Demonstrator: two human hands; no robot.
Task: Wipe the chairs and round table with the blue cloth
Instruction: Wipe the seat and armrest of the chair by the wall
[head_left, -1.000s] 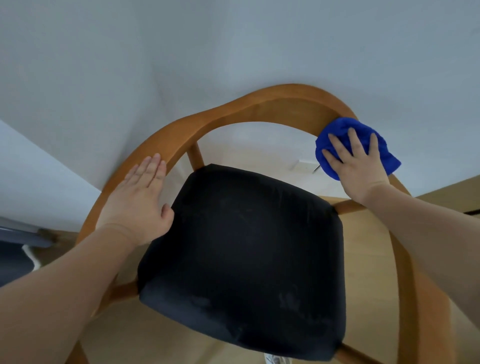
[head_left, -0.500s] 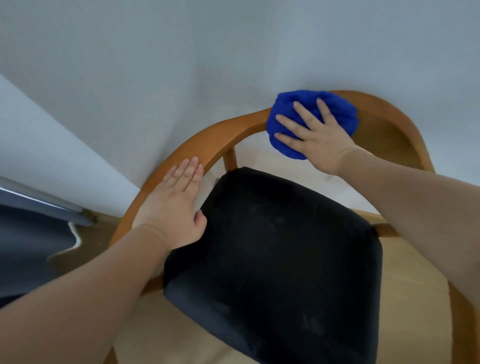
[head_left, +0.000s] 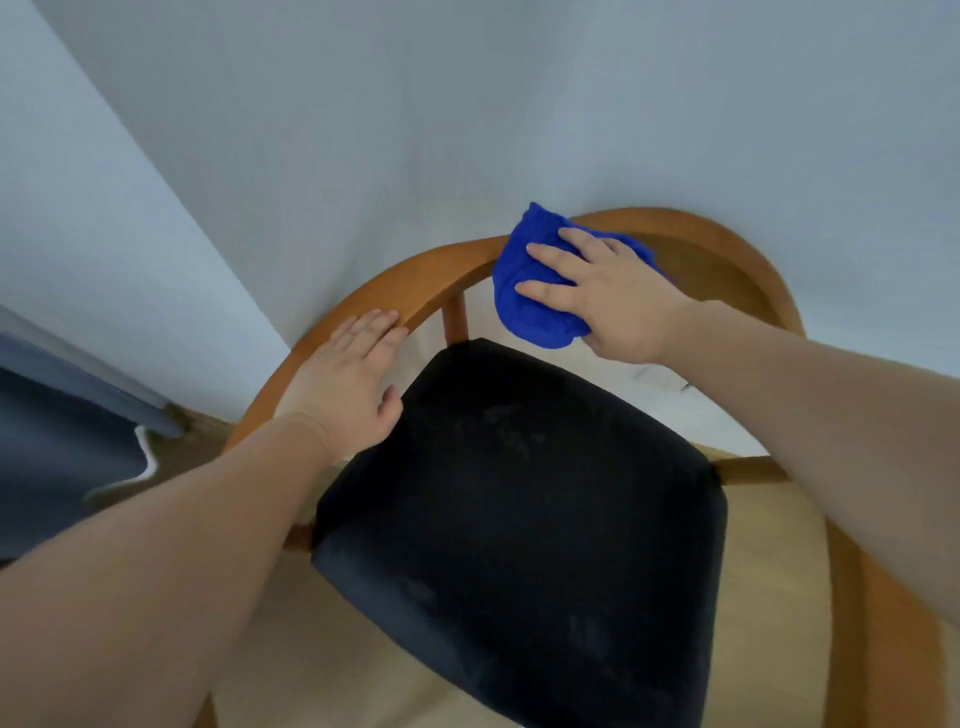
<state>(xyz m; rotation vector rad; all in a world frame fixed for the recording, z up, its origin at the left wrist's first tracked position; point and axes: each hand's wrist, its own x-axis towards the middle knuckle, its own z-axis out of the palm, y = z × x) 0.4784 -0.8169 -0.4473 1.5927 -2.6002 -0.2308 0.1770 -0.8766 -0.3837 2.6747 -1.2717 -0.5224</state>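
The right hand (head_left: 618, 296) presses the bunched bright-blue cloth (head_left: 524, 296), fingers spread, onto the curved wooden back rail (head_left: 426, 283) of the black-seated chair (head_left: 519, 493). The left hand (head_left: 343, 384) lies flat on that rail, further left, fingers together. Rail-wiping seems underway; next the cloth probably slides toward the left hand, which must lift clear.

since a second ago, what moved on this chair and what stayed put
The right hand pressed the blue cloth leftward along the chair's curved wooden backrest, from its right side to just past the left spindle, closer to the left hand. The left hand stayed flat on the backrest; nothing was grasped or released.
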